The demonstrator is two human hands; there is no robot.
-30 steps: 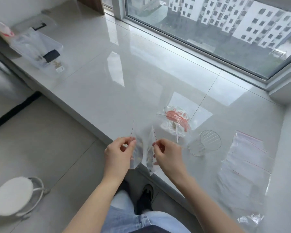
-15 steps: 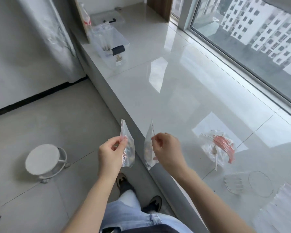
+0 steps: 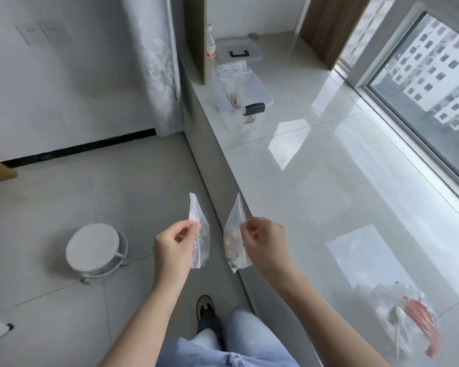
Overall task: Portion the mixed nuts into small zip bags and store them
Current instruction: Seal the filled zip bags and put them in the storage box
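Note:
My left hand pinches a small clear zip bag by its top edge; its contents are hard to make out. My right hand pinches a second small zip bag with brown mixed nuts in its lower half. Both bags hang in the air over the floor, just left of the ledge's front edge. On the ledge at far left stands a clear plastic storage box with a black latch and some nuts or bags inside. Its lid with a black handle lies behind it.
A wide glossy tiled window ledge runs along the window. A crumpled clear bag with red print lies on it at lower right. A bottle stands by a wooden panel. A small round white stool is on the floor.
The view has swung left, away from the stack of bags and the round lid, toward the storage box. Both hands keep their bags and have moved left off the ledge edge.

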